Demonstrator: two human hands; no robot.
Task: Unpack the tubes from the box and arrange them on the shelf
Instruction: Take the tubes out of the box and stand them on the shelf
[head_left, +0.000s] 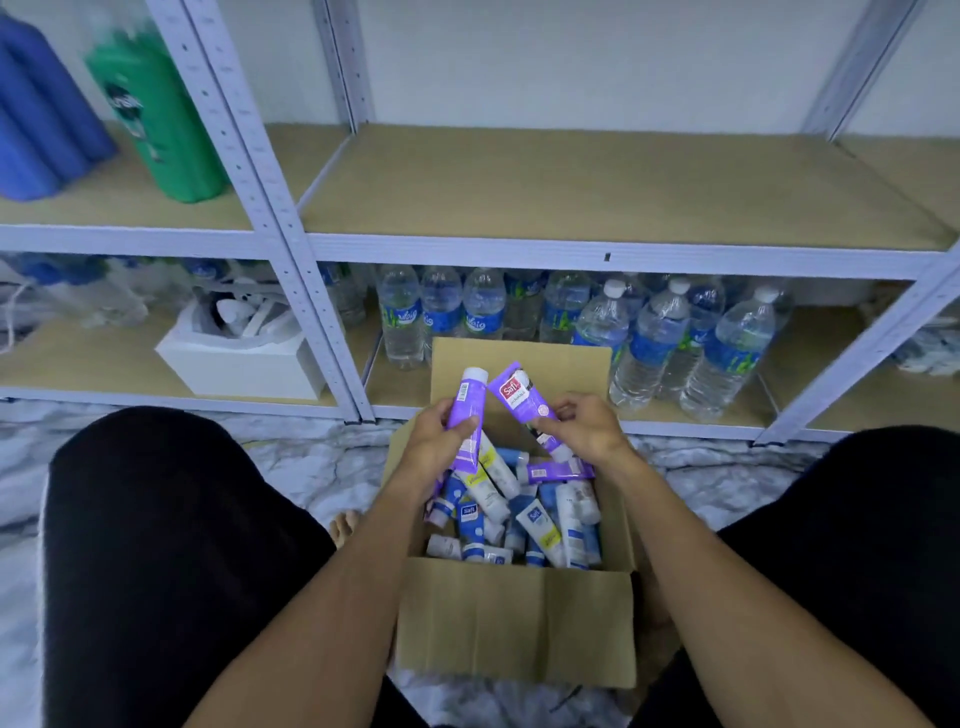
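While we sit on the marbled floor (311, 467) with our knees spread, the open cardboard box (514, 623) rests between our legs, its near flap folded down toward us. Inside it lies a loose heap of tubes (524, 519), mostly white and blue, with one purple tube lying flat near the far right side. Above the heap, our left hand (441, 441) has its fingers wrapped around a purple tube (470, 410), cap end pointing up and away. Just beside it, our right hand (587, 426) pinches a second purple tube (522, 397) between thumb and fingers, tilted up to the left, its printed face toward us. Beyond the box's upright far flap, water bottles (649, 343) crowd the low shelf (701, 415). Farther up, the middle shelf (571, 192) shows bare board, and to the far left stand a green bottle (156, 119) and blue bottles (36, 114).
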